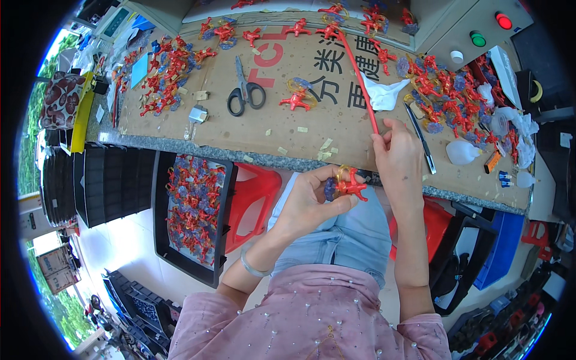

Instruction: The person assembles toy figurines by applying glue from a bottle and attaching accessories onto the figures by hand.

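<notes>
Red toy (pixel 355 188), pinched between left fingers (pixel 339 206)

The table (pixel 270 159) had a speckled edge and was covered with printed cardboard (pixel 240 135). Left section: a left pile (pixel 165 75) of red figures with purple and yellow parts; a metal block (pixel 198 114) lay near it. Center section: scissors (pixel 240 97), blades toward the rear; a single figure (pixel 296 101), right of the scissors; yellow scraps (pixel 326 144), scattered mainly along the front edge. Rear section: spaced figures (pixel 298 28). Right section: a white cloth (pixel 387 94), crumpled; a slim tool (pixel 422 141), set obliquely; a right pile (pixel 447 90) of similar figures; and a white bottle (pixel 462 152), in front of that pile.
</notes>
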### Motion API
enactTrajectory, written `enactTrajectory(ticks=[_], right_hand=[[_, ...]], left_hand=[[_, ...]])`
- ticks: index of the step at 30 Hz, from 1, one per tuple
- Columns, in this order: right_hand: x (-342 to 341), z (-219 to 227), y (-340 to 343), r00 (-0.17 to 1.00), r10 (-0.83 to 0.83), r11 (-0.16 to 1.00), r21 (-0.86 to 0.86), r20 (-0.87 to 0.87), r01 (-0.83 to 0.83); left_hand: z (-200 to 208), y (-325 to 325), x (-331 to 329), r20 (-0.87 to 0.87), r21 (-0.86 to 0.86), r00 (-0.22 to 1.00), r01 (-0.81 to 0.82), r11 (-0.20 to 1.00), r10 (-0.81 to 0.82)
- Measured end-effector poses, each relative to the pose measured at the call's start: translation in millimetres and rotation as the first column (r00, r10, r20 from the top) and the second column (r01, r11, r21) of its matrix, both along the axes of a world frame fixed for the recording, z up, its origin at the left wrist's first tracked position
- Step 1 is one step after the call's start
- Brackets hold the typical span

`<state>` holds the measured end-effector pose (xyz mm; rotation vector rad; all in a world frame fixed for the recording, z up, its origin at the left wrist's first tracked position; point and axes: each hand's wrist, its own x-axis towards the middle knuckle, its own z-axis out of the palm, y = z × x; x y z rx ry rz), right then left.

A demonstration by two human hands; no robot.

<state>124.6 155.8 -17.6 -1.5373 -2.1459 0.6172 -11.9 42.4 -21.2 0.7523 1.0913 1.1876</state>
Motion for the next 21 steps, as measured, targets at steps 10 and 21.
enactTrajectory(ticks=[10,21], right_hand=[[27,25,8,0.966,-0.026,0.886,-0.454,-0.256,-0.096],[31,21,-37,0.53,0.021,0.924,-0.187,-0.848,-0.335]], left_hand=[[-4,-4,-5,0.133,0.014,0.991,0.031,0.999,-0.032],[1,-3,7,0.081,0.034,0.994,0.069,0.997,-0.072]])
